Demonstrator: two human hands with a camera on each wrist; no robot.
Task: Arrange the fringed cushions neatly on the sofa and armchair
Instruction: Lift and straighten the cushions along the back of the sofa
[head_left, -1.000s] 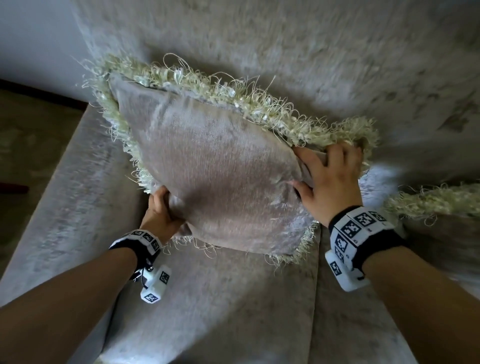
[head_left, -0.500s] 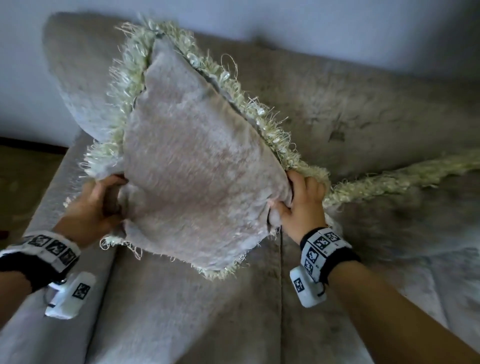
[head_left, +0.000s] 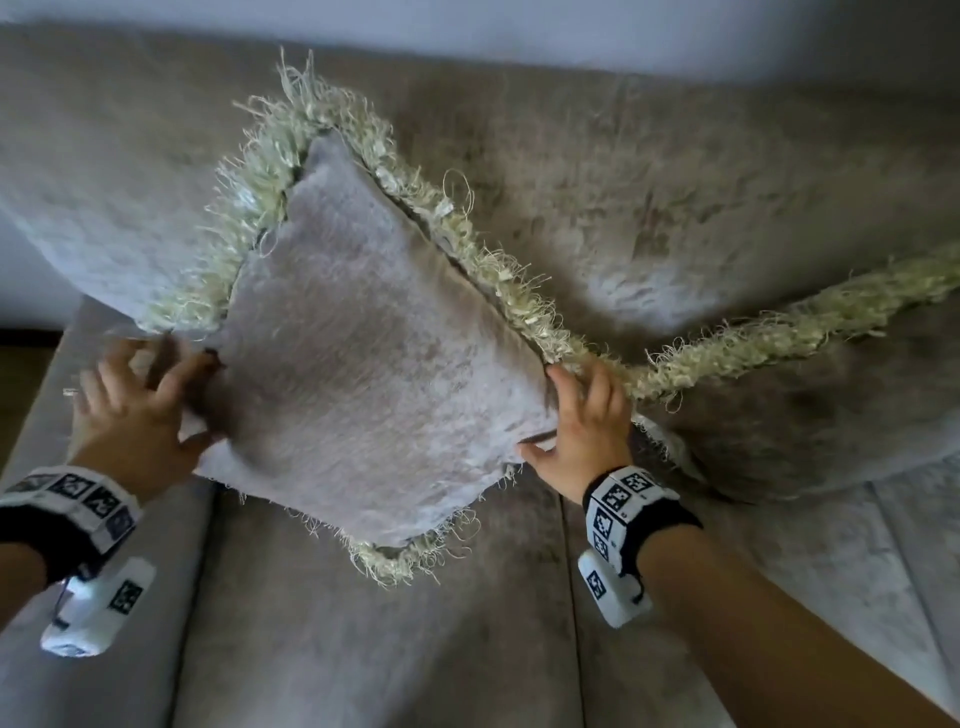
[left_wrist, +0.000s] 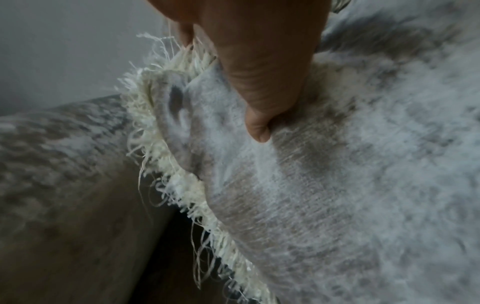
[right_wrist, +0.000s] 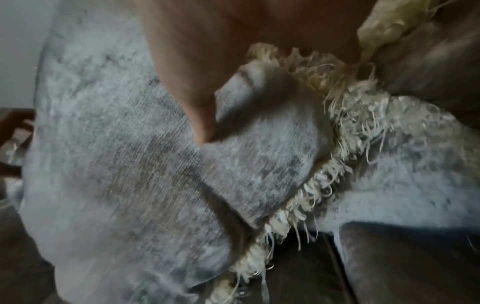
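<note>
A grey velvet cushion with a cream fringe (head_left: 363, 374) stands on one corner on the sofa seat (head_left: 363, 649) and leans on the backrest (head_left: 675, 182). My left hand (head_left: 171, 400) holds its left corner. The thumb (left_wrist: 259, 102) dents the front, and the fingers spread behind the fringe. My right hand (head_left: 550, 415) pinches the right corner, thumb (right_wrist: 202, 123) on the front and fingers over the fringed edge. A second fringed cushion (head_left: 779, 415) lies to the right, its fringe meeting the first cushion's at my right hand.
The sofa arm (head_left: 52, 675) runs along the left, with dark floor (head_left: 26, 374) beyond it. A pale wall (head_left: 519, 26) rises behind the backrest. A seam between seat cushions (head_left: 571, 623) runs below my right wrist.
The cushion has come down from its raised, tilted position and stands lower against the backrest. My left hand's fingers have spread out at the left corner. The right hand keeps its corner.
</note>
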